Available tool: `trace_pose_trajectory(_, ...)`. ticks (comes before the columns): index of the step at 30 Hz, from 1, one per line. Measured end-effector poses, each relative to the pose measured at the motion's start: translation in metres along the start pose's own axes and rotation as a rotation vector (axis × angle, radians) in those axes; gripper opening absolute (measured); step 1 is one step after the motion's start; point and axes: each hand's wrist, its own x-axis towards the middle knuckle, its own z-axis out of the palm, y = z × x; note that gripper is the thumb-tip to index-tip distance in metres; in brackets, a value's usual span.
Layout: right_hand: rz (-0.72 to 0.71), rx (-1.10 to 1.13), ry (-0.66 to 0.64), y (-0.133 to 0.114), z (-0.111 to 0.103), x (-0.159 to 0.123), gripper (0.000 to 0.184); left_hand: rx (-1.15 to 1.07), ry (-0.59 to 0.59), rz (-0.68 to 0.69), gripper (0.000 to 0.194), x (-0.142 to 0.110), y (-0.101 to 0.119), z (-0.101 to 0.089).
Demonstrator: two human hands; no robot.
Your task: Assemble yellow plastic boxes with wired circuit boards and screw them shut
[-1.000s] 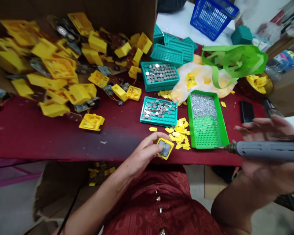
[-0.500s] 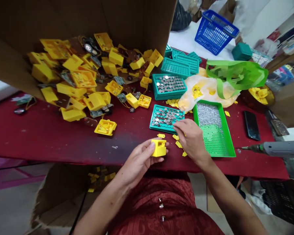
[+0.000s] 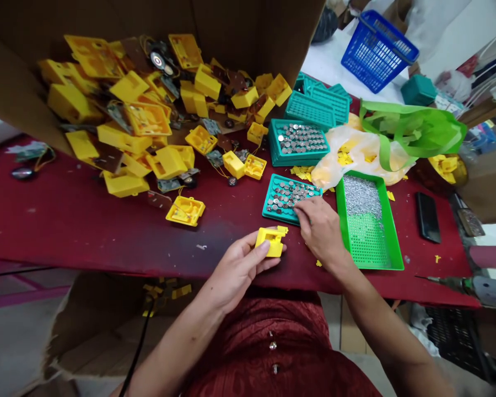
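Observation:
My left hand (image 3: pixel 238 269) is wrapped round a small yellow plastic casing (image 3: pixel 268 241), its thumb on the near face and an opening turned up. At the casing's upper right shows a small yellow piece (image 3: pixel 282 229); whether it is attached or lying behind, I cannot tell. My right hand (image 3: pixel 323 230) has its fingertips pinched together at the near right corner of a teal tray (image 3: pixel 268 211). Silvery button cells (image 3: pixel 291 193) lie across that tray. Whatever the right fingertips hold is hidden.
Yellow casings with wires and circuit boards (image 3: pixel 149 127) spill from a cardboard box on the left. A green tray (image 3: pixel 398 248) of small metal parts stands right of my hand. Beyond are a phone (image 3: pixel 427 216) and an electric screwdriver (image 3: pixel 475 286). Stacked teal trays (image 3: pixel 275 157) stand behind.
The camera view has shifted, so the table things appear displaced. The casing in my left hand has tilted, its opening turned more upward. My right hand stays pinched by the teal tray's corner.

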Motion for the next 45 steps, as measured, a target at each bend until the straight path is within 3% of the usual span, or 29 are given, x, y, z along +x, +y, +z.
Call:
trace_pose_trajectory(5, 0.074, -0.073, -0.016, -0.001, 0.012, 0.003, 0.020, 0.035, 0.035, 0.048, 0.033, 0.001, -0.001, 0.003)
trace_pose_trajectory(8, 0.106, -0.035, -0.007, -0.004, 0.003, 0.005, 0.020, -0.005, 0.052, 0.038, 0.039, -0.001, 0.001, 0.005)
trace_pose_trajectory(12, 0.180, 0.334, 0.027, -0.023, -0.019, -0.005, 0.012, -0.057, 0.086, 0.030, 0.031, -0.001, 0.002, 0.005)
trace_pose_trajectory(16, 0.280, 0.655, -0.088, -0.047, -0.025, -0.019, 0.010, -0.029, 0.096, 0.094, 0.030, 0.002, -0.004, 0.007)
trace_pose_trajectory(24, 0.229, 0.477, -0.078, -0.052, -0.015, -0.030, 0.017, 0.123, 0.092, 0.190, 0.034, 0.002, -0.013, 0.014)
trace_pose_trajectory(27, 0.370, 0.714, -0.074, -0.043, -0.019, -0.032, 0.014, 0.124, 0.123, 0.148, 0.033, 0.001, -0.011, 0.013)
trace_pose_trajectory(30, 0.565, 1.067, -0.194, -0.034, -0.022, -0.032, 0.013, 0.106, 0.143, 0.112, 0.036, 0.002, -0.010, 0.012)
trace_pose_trajectory(33, 0.643, 1.208, -0.238, -0.032, -0.021, -0.031, 0.013, 0.096, 0.131, 0.122, 0.037, 0.004, -0.011, 0.012)
trace_pose_trajectory(37, 0.605, 1.133, -0.235, -0.037, -0.019, -0.028, 0.009, 0.144, 0.091, 0.182, 0.033, 0.005, -0.013, 0.015)
trace_pose_trajectory(41, 0.436, 0.835, -0.213, -0.039, -0.020, -0.023, 0.006, 0.219, 0.078, 0.209, 0.035, 0.003, -0.014, 0.017)
trace_pose_trajectory(45, 0.392, 0.654, -0.227, -0.039, -0.022, -0.019, 0.012, 0.253, 0.072, 0.216, 0.035, 0.000, -0.015, 0.015)
